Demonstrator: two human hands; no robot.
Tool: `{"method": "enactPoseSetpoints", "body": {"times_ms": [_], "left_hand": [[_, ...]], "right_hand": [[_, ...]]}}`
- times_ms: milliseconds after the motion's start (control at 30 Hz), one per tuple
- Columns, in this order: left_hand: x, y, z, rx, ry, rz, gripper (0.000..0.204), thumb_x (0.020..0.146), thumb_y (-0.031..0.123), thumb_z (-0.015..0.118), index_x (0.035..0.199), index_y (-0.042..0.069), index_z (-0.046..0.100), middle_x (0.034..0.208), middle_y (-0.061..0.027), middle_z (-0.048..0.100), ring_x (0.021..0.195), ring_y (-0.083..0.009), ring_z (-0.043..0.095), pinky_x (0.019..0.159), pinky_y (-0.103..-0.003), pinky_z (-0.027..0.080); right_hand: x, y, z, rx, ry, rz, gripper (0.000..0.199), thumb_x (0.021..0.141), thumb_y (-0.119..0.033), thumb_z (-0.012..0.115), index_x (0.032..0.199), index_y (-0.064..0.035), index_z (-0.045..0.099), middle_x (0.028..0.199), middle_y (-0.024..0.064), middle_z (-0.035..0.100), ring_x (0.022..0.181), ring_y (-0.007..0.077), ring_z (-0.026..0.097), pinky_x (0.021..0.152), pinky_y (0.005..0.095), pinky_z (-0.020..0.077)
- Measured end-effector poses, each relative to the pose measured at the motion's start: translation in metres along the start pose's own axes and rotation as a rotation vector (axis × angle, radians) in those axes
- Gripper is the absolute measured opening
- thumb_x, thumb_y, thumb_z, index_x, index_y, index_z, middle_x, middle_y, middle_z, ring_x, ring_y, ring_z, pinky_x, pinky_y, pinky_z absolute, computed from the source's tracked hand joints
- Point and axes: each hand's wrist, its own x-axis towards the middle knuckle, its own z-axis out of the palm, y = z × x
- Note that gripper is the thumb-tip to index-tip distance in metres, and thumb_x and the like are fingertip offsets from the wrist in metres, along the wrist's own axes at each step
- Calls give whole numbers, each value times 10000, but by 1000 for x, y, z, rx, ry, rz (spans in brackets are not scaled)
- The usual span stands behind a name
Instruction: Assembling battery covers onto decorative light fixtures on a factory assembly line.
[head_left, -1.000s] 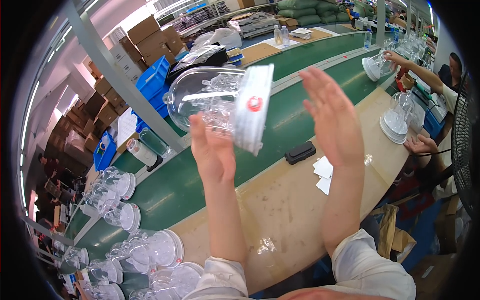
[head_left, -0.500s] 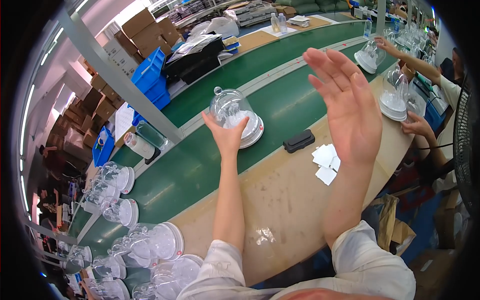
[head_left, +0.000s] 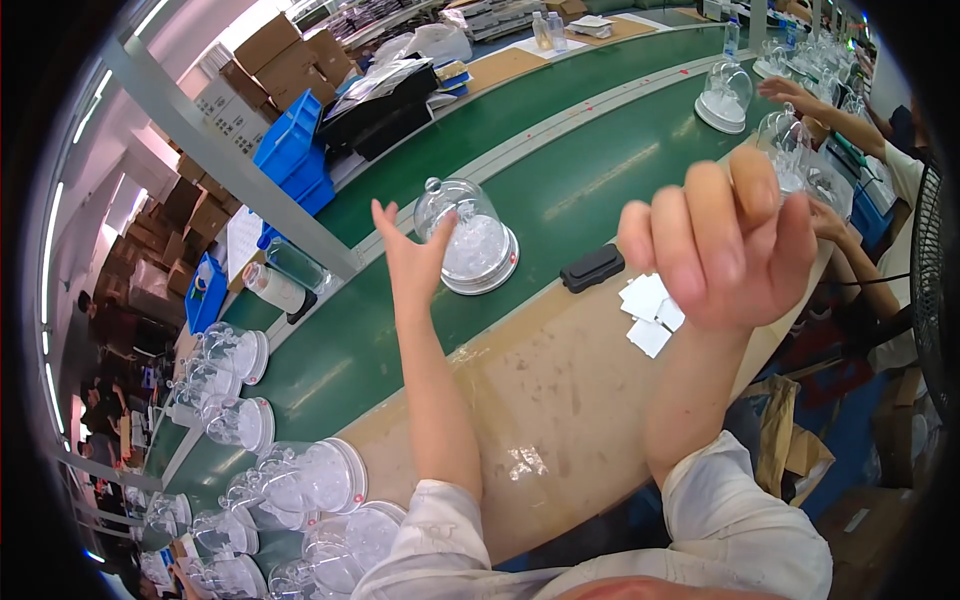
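1. The left hand [head_left: 412,262] was open, fingers spread, just left of the glass dome [head_left: 465,236] standing on the green belt [head_left: 560,190].
2. The right hand [head_left: 722,240] hovered empty, fingers loosely curled, above the bench [head_left: 560,390].

A black flat device [head_left: 592,268] lies at the near edge of the green belt [head_left: 560,190], with white paper slips [head_left: 648,310] just beside it on the tan bench [head_left: 560,400]. Clear domes [head_left: 300,478] crowd the near left, and blue crates [head_left: 292,160] and cardboard boxes [head_left: 270,45] stand far left
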Motion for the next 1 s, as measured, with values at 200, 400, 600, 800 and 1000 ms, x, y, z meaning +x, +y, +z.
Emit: {"method": "enactPoseSetpoints", "body": {"times_ms": [200, 400, 600, 800, 1000], "left_hand": [[-22, 62, 12, -508, -3, 269, 314, 930, 112, 664, 1216, 6, 589, 1115, -109, 659, 1021, -199, 624, 907, -343, 493], [-82, 87, 76, -392, -969, 305, 357, 915, 143, 676, 1256, 50, 624, 1098, -74, 677, 911, -150, 656, 756, -279, 525], [-119, 50, 119, -318, -1110, 500, 508, 845, 152, 749, 1320, 66, 592, 1315, -116, 584, 1148, -238, 559, 841, -315, 521], [-147, 34, 140, -148, -1079, 601, 599, 766, 133, 803, 1328, 100, 599, 1333, -115, 541, 1124, -287, 546, 827, -336, 543], [-142, 52, 135, -99, -1133, 417, 564, 751, 215, 810, 1272, 86, 633, 1156, -108, 584, 963, -272, 592, 817, -349, 506]], "right_hand": [[5, 4, 3, 65, -320, 62, 296, 1030, -304, 541, 980, -43, 673, 946, 154, 710, 827, 250, 694, 802, 393, 485], [3, -14, 13, 277, -724, 94, 290, 990, -211, 618, 858, 29, 716, 886, 138, 653, 789, 280, 659, 755, 396, 525], [-9, -23, 39, 278, -931, 40, 262, 1028, -149, 476, 983, 45, 646, 778, 107, 517, 718, 270, 553, 700, 403, 471], [-25, -34, 56, 258, -858, 55, 186, 981, -117, 491, 893, -1, 607, 722, 93, 494, 665, 263, 522, 600, 383, 411], [-4, -21, 49, -240, -955, -770, 165, 996, -188, 584, 937, -47, 645, 756, 70, 633, 707, 256, 618, 632, 354, 484]]}}
